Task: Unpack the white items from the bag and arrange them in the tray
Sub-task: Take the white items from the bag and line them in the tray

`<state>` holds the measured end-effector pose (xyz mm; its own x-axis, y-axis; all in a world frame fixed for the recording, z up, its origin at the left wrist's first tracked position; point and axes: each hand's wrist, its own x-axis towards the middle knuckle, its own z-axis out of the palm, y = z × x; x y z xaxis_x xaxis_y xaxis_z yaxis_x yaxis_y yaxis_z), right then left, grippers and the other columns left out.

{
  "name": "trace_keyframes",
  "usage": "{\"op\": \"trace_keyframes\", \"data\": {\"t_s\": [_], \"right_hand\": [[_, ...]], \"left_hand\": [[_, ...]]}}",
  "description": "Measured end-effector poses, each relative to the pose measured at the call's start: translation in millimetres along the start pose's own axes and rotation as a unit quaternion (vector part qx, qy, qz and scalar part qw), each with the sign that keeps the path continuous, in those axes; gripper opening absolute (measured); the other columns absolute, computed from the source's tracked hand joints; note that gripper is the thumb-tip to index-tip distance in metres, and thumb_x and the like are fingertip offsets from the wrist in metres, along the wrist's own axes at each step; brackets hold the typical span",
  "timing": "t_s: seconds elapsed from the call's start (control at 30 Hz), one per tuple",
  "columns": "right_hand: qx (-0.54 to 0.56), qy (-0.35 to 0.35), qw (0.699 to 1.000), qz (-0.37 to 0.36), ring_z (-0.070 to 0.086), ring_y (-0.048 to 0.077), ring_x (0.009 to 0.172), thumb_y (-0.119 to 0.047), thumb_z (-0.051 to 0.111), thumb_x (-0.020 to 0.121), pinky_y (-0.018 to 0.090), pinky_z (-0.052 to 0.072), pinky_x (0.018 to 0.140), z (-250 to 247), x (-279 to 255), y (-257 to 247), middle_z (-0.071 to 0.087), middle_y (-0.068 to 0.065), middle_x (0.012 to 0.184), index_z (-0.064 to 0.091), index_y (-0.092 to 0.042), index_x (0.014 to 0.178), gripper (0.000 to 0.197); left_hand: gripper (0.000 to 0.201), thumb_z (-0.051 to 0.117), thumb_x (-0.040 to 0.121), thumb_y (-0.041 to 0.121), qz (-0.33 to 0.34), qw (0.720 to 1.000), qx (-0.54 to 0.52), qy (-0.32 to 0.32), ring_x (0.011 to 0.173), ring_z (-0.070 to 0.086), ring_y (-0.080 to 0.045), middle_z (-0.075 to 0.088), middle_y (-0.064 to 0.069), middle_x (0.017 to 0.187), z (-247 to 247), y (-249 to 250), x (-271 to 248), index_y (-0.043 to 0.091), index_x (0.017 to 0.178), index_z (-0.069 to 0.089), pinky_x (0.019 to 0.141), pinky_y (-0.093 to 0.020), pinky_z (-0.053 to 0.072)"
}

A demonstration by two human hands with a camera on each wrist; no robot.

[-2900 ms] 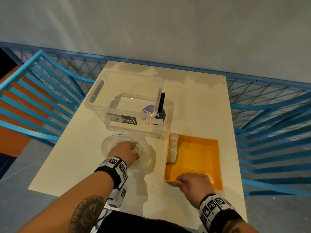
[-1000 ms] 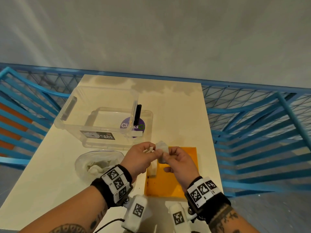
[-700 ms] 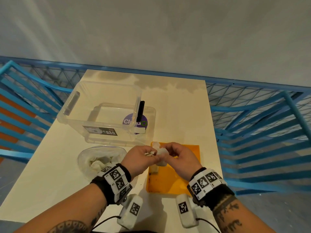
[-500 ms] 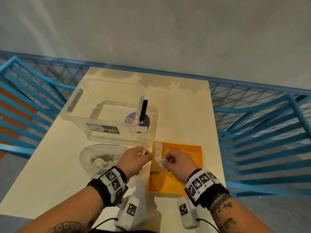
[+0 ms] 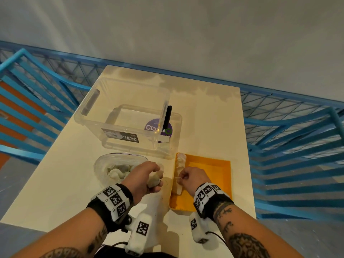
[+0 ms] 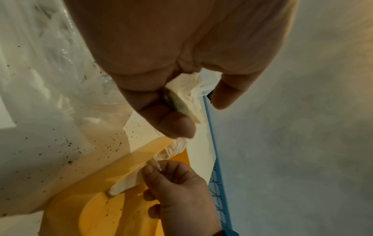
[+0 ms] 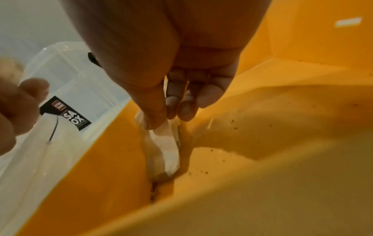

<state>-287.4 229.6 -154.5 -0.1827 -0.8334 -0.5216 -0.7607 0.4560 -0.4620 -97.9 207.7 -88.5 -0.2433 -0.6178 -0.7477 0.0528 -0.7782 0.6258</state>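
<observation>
A clear plastic bag (image 5: 113, 169) with crumpled white items lies left of the orange tray (image 5: 214, 185). My left hand (image 5: 156, 181) hovers between bag and tray, and its thumb and fingers grip a crumpled white item (image 5: 154, 180), which the left wrist view shows as a white item (image 6: 188, 99). My right hand (image 5: 180, 178) pinches the top of a second white item (image 5: 178, 188) standing against the tray's left wall (image 7: 101, 159). In the right wrist view the thumb and fingertips (image 7: 153, 121) hold that packet (image 7: 163, 146). Another white item (image 5: 181, 160) lies at the tray's far left corner.
A clear storage box (image 5: 128, 116) with a black handle (image 5: 167, 117) stands behind the bag and tray on the cream table (image 5: 210, 118). Dark crumbs speckle the table (image 6: 66, 140) and the tray floor (image 7: 232, 124). Blue railings (image 5: 290, 138) flank the table.
The hands, which held a white item together above the tray, have parted. The right hand lowered its item against the tray's left wall; the left moved toward the bag with a crumpled piece.
</observation>
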Motion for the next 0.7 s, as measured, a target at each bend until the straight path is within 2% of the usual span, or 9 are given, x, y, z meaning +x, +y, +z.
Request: {"op": "trace_keyframes", "data": {"t_s": [0.13, 0.23, 0.33, 0.43, 0.5, 0.57, 0.63, 0.7], "right_hand": [[0.020, 0.009, 1.000, 0.010, 0.062, 0.011, 0.078, -0.029, 0.073, 0.083, 0.026, 0.051, 0.069, -0.7, 3.4, -1.8, 0.066, -0.009, 0.083, 0.065, -0.031, 0.079, 0.010], [0.017, 0.011, 1.000, 0.009, 0.062, 0.011, 0.077, -0.032, 0.073, 0.083, 0.027, 0.052, 0.068, 1.5, 2.4, -1.9, 0.066, -0.009, 0.083, 0.063, -0.031, 0.079, 0.011], [0.049, 0.025, 0.998, 0.011, 0.060, 0.010, 0.077, -0.033, 0.074, 0.083, 0.024, 0.048, 0.068, -0.6, -2.5, -2.8, 0.064, -0.012, 0.081, 0.062, -0.031, 0.087, 0.012], [0.082, 0.062, 0.995, 0.004, 0.060, 0.010, 0.082, -0.040, 0.072, 0.084, 0.021, 0.043, 0.065, -10.5, -13.1, -6.5, 0.065, -0.010, 0.089, 0.064, -0.029, 0.095, 0.018], [0.103, 0.080, 0.991, -0.028, 0.058, 0.005, 0.080, -0.042, 0.066, 0.088, 0.017, 0.040, 0.062, -20.8, -22.9, -11.8, 0.064, -0.013, 0.089, 0.063, -0.033, 0.090, 0.011], [0.165, 0.072, 0.981, -0.073, 0.056, 0.001, 0.078, -0.042, 0.063, 0.090, 0.017, 0.040, 0.065, -30.2, -34.0, -18.7, 0.064, -0.014, 0.086, 0.062, -0.036, 0.084, 0.008], [0.213, 0.049, 0.970, -0.104, 0.057, 0.004, 0.079, -0.043, 0.066, 0.087, 0.018, 0.042, 0.070, -36.5, -44.8, -25.8, 0.065, -0.013, 0.089, 0.065, -0.035, 0.090, 0.008], [0.196, 0.052, 0.971, -0.128, 0.058, 0.004, 0.075, -0.038, 0.069, 0.085, 0.020, 0.044, 0.069, -38.9, -52.3, -29.5, 0.065, -0.013, 0.087, 0.067, -0.032, 0.091, 0.008]], "left_hand": [[0.024, 0.044, 0.088, -0.006, 0.006, 0.999, 0.032, -0.012, 0.075, 0.063, -0.030, 0.056, -0.021, 0.098, -4.9, -0.3, 0.3, -0.001, 0.109, 0.054, 0.060, -0.033, 0.058], [0.031, 0.047, 0.089, -0.015, 0.021, 0.997, 0.069, -0.024, 0.082, 0.068, -0.033, 0.061, -0.023, 0.101, -5.5, -2.7, -0.7, 0.001, 0.114, 0.053, 0.069, -0.038, 0.061], [0.032, 0.054, 0.089, -0.013, 0.023, 0.997, 0.072, -0.026, 0.085, 0.072, -0.032, 0.066, -0.025, 0.107, -4.7, -5.0, 0.4, 0.003, 0.117, 0.053, 0.075, -0.043, 0.062], [0.031, 0.056, 0.090, -0.011, 0.032, 0.996, 0.078, -0.026, 0.087, 0.073, -0.032, 0.067, -0.026, 0.112, -2.2, -5.0, 0.0, 0.004, 0.117, 0.054, 0.080, -0.045, 0.061], [0.033, 0.055, 0.091, -0.011, 0.040, 0.996, 0.076, -0.030, 0.086, 0.073, -0.032, 0.067, -0.027, 0.112, 1.9, -4.1, -0.6, 0.005, 0.119, 0.053, 0.080, -0.045, 0.061], [0.037, 0.054, 0.092, -0.011, 0.052, 0.995, 0.074, -0.040, 0.083, 0.071, -0.030, 0.068, -0.025, 0.110, 8.8, -2.6, -1.3, 0.010, 0.123, 0.051, 0.077, -0.042, 0.061], [0.042, 0.056, 0.094, -0.007, 0.067, 0.993, 0.078, -0.051, 0.081, 0.070, -0.028, 0.069, -0.019, 0.108, 17.4, -1.7, -2.3, 0.018, 0.127, 0.049, 0.077, -0.041, 0.061], [0.047, 0.061, 0.094, 0.000, 0.075, 0.992, 0.085, -0.059, 0.084, 0.071, -0.028, 0.070, -0.014, 0.110, 26.3, -2.6, -3.9, 0.023, 0.132, 0.047, 0.081, -0.042, 0.061]]}}
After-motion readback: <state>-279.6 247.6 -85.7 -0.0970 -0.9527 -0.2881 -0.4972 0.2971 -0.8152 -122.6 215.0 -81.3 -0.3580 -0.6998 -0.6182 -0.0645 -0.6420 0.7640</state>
